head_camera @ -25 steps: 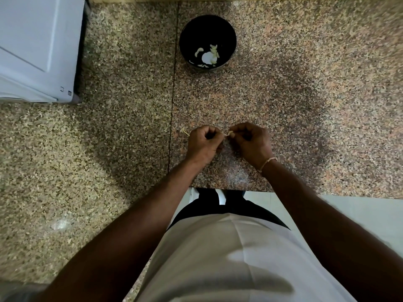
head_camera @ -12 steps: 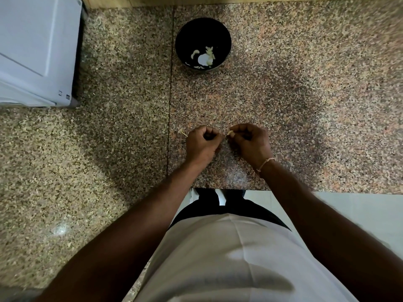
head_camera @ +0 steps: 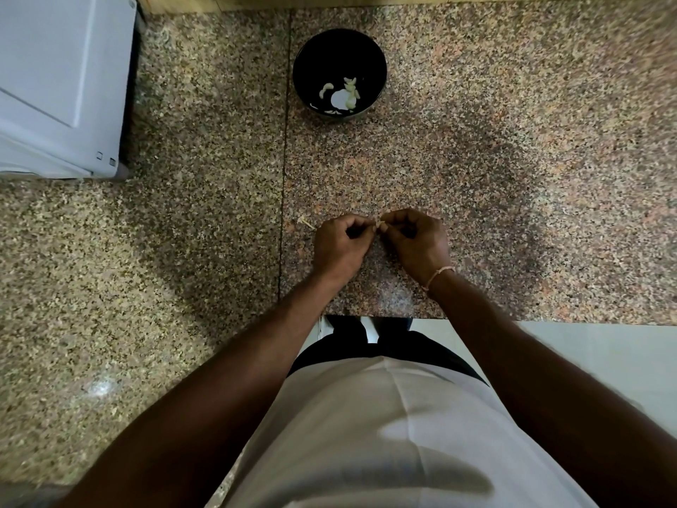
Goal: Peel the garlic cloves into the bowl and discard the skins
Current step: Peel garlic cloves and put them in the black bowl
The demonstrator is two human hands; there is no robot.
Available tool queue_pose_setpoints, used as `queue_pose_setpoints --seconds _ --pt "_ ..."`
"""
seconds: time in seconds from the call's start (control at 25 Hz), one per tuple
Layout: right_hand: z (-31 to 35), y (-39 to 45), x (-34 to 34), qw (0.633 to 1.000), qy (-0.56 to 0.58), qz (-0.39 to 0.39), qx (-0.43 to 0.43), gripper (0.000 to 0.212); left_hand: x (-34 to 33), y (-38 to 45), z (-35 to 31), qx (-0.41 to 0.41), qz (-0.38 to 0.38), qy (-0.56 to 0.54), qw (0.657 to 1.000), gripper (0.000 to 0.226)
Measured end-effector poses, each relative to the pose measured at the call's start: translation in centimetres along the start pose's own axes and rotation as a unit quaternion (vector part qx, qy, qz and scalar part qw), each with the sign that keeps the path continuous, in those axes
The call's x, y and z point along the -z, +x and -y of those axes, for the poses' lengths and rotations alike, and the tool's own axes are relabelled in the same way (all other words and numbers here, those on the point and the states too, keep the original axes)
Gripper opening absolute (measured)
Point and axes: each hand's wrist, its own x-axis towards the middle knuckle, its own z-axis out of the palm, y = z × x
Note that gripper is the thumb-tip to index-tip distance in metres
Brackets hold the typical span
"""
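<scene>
Hands: left hand (head_camera: 339,243) and right hand (head_camera: 415,238) met, fingers curled, both pinching garlic clove (head_camera: 377,224) to strip skin | Place: well short of black bowl (head_camera: 311,60), which held peeled pieces | Stem scrap (head_camera: 306,222) lay beside left hand

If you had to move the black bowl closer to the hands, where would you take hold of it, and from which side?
I would grip the black bowl by its near rim, coming from above on the side facing the hands. It stands upright and open on the counter, its rim bare all round, while the garlic pieces lie low inside.
</scene>
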Motion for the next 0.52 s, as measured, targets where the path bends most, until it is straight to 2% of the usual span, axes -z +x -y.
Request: queue_pose_setpoints --seconds 0.52 --pt "-0.15 0.43 0.02 0.999 0.007 0.030 -0.010 0.010 0.15 -0.04 -0.40 -0.032 0.019 0.070 0.997 0.008"
